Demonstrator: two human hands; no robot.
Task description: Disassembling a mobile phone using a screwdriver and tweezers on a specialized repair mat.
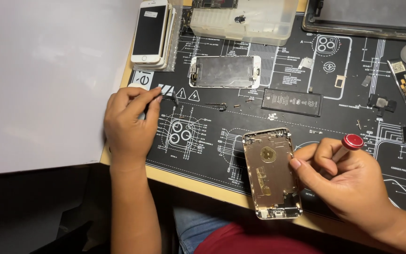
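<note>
1. The gutted gold phone housing lay open side up, just left of the right hand, whose fingers pinched a red-capped screwdriver beside its right edge.
2. The left hand had its fingers pressed together on a small dark tool, well apart from the housing.
3. Between both hands the black repair mat was open; the housing's lower end overhung the mat's near edge.
4. Beyond the fingers on the surface lay a battery, a screen assembly and stacked phones.
</note>
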